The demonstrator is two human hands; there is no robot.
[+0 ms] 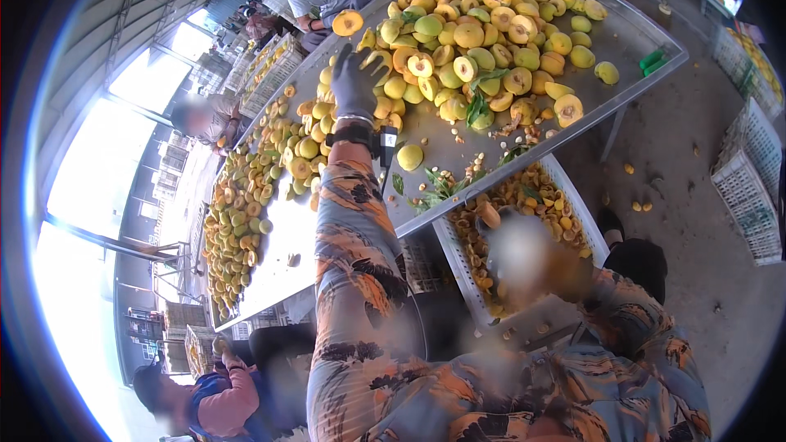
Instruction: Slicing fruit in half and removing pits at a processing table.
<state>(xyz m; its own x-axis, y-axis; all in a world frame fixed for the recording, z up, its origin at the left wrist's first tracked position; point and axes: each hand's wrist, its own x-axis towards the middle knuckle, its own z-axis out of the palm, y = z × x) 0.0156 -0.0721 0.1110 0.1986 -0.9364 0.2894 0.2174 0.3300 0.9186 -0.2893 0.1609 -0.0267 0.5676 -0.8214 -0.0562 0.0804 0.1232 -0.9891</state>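
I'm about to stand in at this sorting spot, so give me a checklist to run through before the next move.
1. Left hand gloved: ok, it wears a grey glove.
2. Left hand open: ok, spread out over the fruit.
3. Right hand free: cannot tell, it is blurred above the crate.
4. Crate at the table's near edge: ok, with fruit pieces inside.
5. Table free of leaves: not ok, some lie near that edge.
6. Floor free of scraps: not ok, several lie scattered.
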